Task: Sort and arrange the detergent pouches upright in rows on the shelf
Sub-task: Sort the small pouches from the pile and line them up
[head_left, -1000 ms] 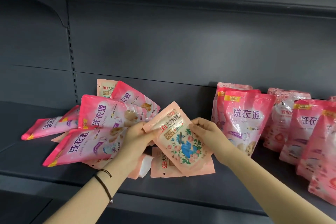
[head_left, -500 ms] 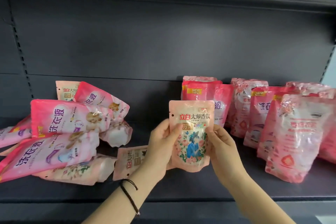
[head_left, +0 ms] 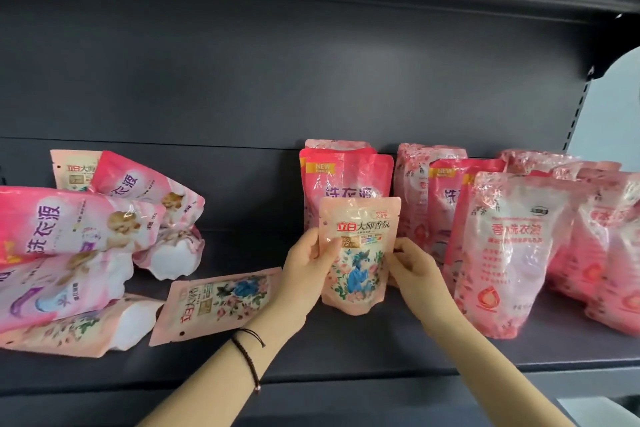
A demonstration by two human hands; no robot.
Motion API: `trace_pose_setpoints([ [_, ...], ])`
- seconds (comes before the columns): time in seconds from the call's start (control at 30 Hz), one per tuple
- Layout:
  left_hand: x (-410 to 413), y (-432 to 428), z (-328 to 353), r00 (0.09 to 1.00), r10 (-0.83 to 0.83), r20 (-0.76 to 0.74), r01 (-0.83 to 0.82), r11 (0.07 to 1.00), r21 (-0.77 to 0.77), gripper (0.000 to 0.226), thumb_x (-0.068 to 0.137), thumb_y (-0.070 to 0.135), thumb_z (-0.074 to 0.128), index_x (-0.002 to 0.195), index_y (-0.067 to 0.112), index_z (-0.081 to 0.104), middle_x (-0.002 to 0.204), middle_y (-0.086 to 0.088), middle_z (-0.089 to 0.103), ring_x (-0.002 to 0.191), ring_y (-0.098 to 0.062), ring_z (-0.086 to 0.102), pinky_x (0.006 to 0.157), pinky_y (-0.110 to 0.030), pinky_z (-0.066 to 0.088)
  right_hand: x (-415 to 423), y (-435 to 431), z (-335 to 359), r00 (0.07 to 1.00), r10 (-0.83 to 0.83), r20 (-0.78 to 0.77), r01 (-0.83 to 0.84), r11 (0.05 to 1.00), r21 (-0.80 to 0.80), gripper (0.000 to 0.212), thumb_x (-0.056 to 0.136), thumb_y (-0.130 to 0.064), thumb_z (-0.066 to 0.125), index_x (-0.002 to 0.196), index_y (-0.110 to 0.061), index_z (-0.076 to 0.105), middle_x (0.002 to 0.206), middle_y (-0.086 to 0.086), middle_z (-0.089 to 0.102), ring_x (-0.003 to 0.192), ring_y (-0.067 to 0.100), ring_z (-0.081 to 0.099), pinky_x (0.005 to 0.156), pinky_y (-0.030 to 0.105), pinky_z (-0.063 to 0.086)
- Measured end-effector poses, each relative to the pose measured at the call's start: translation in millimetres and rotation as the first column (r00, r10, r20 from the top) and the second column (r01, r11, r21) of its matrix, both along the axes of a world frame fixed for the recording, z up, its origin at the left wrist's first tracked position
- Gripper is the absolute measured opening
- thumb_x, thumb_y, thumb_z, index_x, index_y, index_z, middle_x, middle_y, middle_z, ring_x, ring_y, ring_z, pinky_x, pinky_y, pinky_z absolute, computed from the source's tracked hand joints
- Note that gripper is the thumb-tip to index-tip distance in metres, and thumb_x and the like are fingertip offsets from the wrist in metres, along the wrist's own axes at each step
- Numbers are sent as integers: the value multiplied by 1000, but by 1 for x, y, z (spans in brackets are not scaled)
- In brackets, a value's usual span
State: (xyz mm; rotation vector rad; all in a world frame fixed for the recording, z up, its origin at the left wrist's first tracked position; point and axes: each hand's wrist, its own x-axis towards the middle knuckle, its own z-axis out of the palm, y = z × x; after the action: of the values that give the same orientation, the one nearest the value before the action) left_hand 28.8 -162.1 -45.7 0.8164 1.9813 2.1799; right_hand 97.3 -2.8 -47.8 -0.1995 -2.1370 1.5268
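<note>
Progress looks about half made, judging from how things lie. On the right half of the shelf (head_left: 381,354) pouches already stand upright in rows running front to back: a bright pink pouch (head_left: 349,177) at centre frame with others behind it, and a pale translucent pouch (head_left: 512,253) fronting further rows toward the right edge. In the left of the frame an unsorted heap (head_left: 79,229) of large pink pouches lies toppled across one another, and a flat floral pouch (head_left: 218,302) lies on its face just beside the left wrist. All of these seem yet to be stood up.

The step in hand is setting one small floral pouch (head_left: 358,253) at centre frame, directly in front of the bright pink pouch. The left hand (head_left: 308,263) grips its left edge with the thumb across the front, and the right hand (head_left: 412,267) pinches its right edge with curled fingers. It is upright and faces forward. Whether its base touches the shelf or hangs just above it cannot be told.

This pouch is peach-pink and glossy, smaller than those behind it, with red and dark lettering above a panel of blue and pink flowers. Its lower part bulges.
</note>
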Motion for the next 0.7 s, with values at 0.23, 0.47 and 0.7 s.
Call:
trace_pose_setpoints([
  [0.23, -8, -59, 17, 826, -58, -561, -371, 694, -618, 18, 94, 43, 50, 105, 33, 59, 102, 22, 60, 96, 5, 55, 79, -18, 48, 18, 10, 39, 850, -278, 448, -268, 504, 821, 45, 98, -47, 38, 68, -17, 53, 72, -2, 59, 64, 16, 55, 61, 28, 45],
  [0.47, 10, -147, 29, 641, -237, -730, -684, 255, -684, 23, 89, 53, 44, 95, 36, 56, 96, 17, 57, 86, -3, 44, 66, -23, 32, 20, -48, 75, 836, -177, 519, -489, 188, 852, 42, 94, -53, 41, 109, -19, 62, 108, -1, 63, 91, 19, 61, 76, 30, 51],
  [0.7, 7, -204, 36, 548, -339, -765, -778, 130, -615, 41, 86, 64, 33, 98, 33, 57, 90, 12, 60, 93, -11, 53, 79, -31, 32, -30, -136, 102, 886, 6, 465, -463, -76, 883, 34, 94, -45, 49, 109, -17, 62, 108, 3, 63, 97, 24, 61, 79, 39, 53],
])
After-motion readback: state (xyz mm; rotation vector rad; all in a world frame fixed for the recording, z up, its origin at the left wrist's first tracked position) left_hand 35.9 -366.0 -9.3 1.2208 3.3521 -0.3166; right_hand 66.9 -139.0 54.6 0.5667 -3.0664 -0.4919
